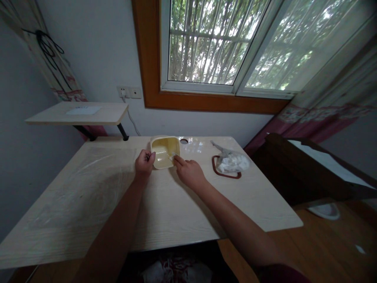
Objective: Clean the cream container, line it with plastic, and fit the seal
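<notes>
A pale yellow plastic container (165,149) stands on the light wooden table (118,196), tipped so its opening faces me. My left hand (144,163) is closed at its left edge, fingers curled on something small and dark that I cannot make out. My right hand (188,171) lies at the container's right front corner with its fingers pinched together on a small pale thing at the rim. To the right, a dark red ring (225,173) lies flat on the table with a crumpled clear plastic bag (232,161) on top of it.
A round cable hole (183,140) is in the table behind the container. A raised side shelf (76,114) with a white sheet stands at the back left. A wall socket (129,92) with a cable, a window and a dark bed frame (309,169) surround the table.
</notes>
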A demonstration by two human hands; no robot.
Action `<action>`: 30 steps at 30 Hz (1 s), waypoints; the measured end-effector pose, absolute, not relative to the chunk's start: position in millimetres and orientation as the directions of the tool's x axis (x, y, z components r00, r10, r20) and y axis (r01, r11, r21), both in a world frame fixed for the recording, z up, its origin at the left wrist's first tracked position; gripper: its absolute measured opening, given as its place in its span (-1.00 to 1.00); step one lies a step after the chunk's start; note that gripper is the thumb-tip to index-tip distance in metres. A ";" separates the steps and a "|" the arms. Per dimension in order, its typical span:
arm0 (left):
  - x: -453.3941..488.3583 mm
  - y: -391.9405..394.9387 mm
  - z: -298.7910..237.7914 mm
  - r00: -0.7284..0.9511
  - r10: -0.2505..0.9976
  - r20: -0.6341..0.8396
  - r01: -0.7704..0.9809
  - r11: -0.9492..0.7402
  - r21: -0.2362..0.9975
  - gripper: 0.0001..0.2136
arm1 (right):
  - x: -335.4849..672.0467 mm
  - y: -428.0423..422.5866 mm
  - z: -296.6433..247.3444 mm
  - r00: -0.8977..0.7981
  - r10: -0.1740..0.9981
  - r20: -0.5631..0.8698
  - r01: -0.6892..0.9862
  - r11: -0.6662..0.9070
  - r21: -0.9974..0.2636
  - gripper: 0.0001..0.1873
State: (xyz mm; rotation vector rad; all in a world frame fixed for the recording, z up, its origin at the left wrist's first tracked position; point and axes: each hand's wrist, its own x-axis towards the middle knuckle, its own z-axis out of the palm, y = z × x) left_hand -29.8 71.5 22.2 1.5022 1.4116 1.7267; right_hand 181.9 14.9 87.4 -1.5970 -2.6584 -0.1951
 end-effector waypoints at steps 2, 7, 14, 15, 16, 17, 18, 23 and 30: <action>-29.2 71.3 22.1 -0.299 0.841 0.452 0.286 -0.373 0.883 -0.78 | 178.2 11.3 84.0 -0.435 0.897 0.084 0.900 0.431 0.059 -0.51; -27.7 72.5 20.5 -0.299 0.848 0.438 0.318 -0.344 0.884 -0.78 | 169.2 6.0 80.0 -0.371 0.925 0.081 0.919 0.379 -0.110 -0.46; -25.6 69.7 20.3 -0.244 0.856 0.456 0.314 -0.375 0.872 -0.78 | 152.9 2.0 73.1 -0.407 0.901 0.149 0.826 0.433 -0.361 -0.44; -25.5 69.1 20.3 -0.232 0.859 0.456 0.314 -0.377 0.871 -0.79 | 150.4 1.7 71.5 -0.423 0.891 0.163 0.802 0.452 -0.390 -0.44; -25.4 68.7 20.3 -0.222 0.862 0.455 0.313 -0.379 0.871 -0.79 | 148.3 1.6 70.0 -0.439 0.882 0.174 0.779 0.470 -0.415 -0.44; -25.4 68.5 20.2 -0.219 0.863 0.456 0.311 -0.381 0.871 -0.79 | 146.5 1.6 68.7 -0.452 0.873 0.182 0.760 0.483 -0.434 -0.45; -25.3 68.4 20.0 -0.219 0.863 0.456 0.308 -0.382 0.871 -0.79 | 145.2 1.6 67.7 -0.461 0.867 0.188 0.745 0.494 -0.448 -0.45; -24.0 68.6 19.3 -0.222 0.874 0.433 0.275 -0.370 0.887 -0.77 | 147.2 1.0 69.5 -0.467 0.867 0.174 0.750 0.492 -0.442 -0.44; -22.8 67.2 20.7 -0.207 0.881 0.425 0.258 -0.370 0.893 -0.78 | 159.7 0.5 78.8 -0.361 0.927 0.104 0.892 0.375 -0.251 -0.42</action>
